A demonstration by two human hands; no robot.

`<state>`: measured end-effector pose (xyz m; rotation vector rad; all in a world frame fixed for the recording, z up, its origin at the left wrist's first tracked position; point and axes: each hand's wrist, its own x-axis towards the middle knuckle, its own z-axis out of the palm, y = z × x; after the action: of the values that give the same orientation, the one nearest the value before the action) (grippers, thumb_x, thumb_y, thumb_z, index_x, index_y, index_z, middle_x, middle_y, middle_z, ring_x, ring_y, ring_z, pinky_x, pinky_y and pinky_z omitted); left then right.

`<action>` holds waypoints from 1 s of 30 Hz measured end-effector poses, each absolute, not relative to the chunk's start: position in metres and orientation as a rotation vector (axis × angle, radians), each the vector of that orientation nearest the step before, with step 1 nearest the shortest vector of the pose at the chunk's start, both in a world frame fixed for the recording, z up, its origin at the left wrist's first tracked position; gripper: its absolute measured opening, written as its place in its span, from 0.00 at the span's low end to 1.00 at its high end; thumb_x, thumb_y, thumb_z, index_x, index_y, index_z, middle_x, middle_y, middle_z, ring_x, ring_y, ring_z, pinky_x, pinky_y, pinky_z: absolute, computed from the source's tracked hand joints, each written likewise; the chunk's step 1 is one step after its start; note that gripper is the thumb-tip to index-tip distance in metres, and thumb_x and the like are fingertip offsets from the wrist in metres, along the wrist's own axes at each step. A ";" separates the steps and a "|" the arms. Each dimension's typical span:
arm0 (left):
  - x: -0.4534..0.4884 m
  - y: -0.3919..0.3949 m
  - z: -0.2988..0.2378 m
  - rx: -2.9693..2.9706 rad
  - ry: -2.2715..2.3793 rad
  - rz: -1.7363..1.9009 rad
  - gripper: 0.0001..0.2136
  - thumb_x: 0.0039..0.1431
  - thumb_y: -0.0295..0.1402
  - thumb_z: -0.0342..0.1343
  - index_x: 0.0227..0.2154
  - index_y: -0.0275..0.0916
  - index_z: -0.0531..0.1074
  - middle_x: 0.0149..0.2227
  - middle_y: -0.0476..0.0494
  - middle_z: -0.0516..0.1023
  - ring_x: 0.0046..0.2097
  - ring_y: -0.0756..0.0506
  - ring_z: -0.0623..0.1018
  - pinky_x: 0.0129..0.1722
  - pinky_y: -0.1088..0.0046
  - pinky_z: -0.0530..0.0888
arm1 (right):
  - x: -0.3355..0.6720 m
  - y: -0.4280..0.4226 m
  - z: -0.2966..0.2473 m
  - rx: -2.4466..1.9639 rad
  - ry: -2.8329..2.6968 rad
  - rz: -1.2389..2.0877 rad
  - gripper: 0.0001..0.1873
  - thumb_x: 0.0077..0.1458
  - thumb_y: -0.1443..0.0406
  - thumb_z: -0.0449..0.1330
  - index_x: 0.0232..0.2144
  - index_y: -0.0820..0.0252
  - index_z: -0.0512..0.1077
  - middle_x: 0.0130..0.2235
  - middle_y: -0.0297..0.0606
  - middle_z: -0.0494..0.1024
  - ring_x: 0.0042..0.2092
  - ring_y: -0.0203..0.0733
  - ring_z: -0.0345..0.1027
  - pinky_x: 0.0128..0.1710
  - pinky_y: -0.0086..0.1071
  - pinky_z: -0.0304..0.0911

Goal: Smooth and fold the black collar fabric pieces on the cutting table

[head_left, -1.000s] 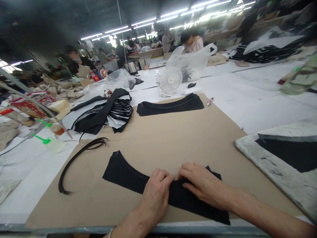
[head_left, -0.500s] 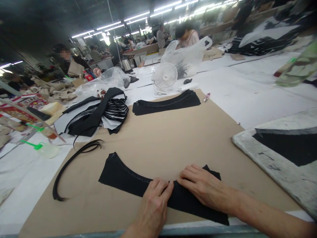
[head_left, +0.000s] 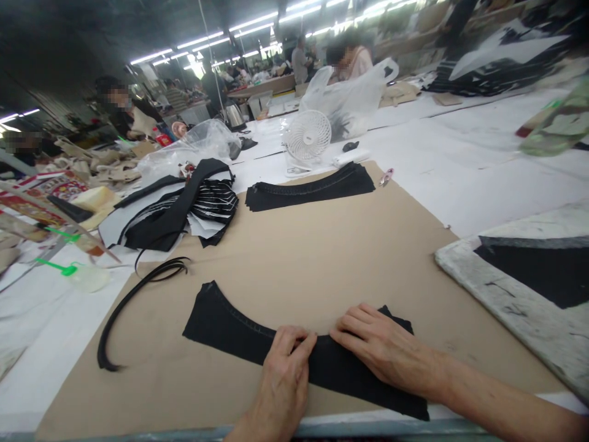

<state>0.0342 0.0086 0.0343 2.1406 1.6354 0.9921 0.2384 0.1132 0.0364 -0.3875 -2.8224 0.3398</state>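
Note:
A curved black fabric piece [head_left: 221, 322] lies near the table's front edge, with a stitched line along its concave upper edge. My left hand [head_left: 286, 371] pinches that upper edge near the middle, thumb and fingers together. Just to the right, my right hand [head_left: 380, 344] has its fingers bent over the same edge and covers part of the right half. A small gap separates the two hands. What lies under the fingers is hidden. Farther back is a stack of similar black pieces [head_left: 313, 191]. On the left a bundle of thin black strips [head_left: 113, 319] curves.
Brown board [head_left: 322, 252] covers the table. A grey slab [head_left: 464, 270] bearing a black piece stands right. Behind are a white fan [head_left: 307, 136], small snips [head_left: 386, 177] and a plastic bag [head_left: 354, 101]. Left are a black-and-striped pile [head_left: 184, 209] and a green-nozzled bottle [head_left: 89, 277].
My left hand has shifted slightly left along the fabric's upper edge, widening the gap to my right hand. My right hand stays nearly in place. The camera view has moved slightly.

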 end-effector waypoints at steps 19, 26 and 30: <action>0.024 0.002 0.027 2.406 1.583 0.653 0.19 0.62 0.20 0.44 0.54 0.34 0.66 0.46 0.36 0.73 0.46 0.41 0.70 0.46 0.60 0.74 | 0.244 0.122 0.043 -0.373 -2.913 0.405 0.11 0.62 0.73 0.48 0.40 0.61 0.70 0.37 0.39 0.70 0.38 0.42 0.57 0.40 0.36 0.52; 0.042 0.014 0.036 2.205 1.718 0.794 0.13 0.61 0.20 0.47 0.45 0.38 0.70 0.40 0.42 0.74 0.43 0.43 0.71 0.44 0.61 0.72 | 0.245 0.124 0.048 -0.349 -2.930 0.410 0.12 0.63 0.72 0.47 0.41 0.61 0.69 0.36 0.38 0.69 0.37 0.42 0.56 0.40 0.36 0.51; 0.058 0.025 0.038 2.121 1.722 0.725 0.15 0.58 0.18 0.48 0.45 0.39 0.71 0.38 0.43 0.73 0.42 0.43 0.71 0.42 0.61 0.71 | 0.246 0.126 0.048 -0.378 -2.932 0.365 0.10 0.64 0.70 0.47 0.40 0.61 0.68 0.36 0.38 0.69 0.37 0.42 0.57 0.39 0.37 0.51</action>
<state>0.0582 0.0249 0.0382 2.1207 1.7221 0.7255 0.2458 0.1255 0.0482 -0.3777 -2.9317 0.3649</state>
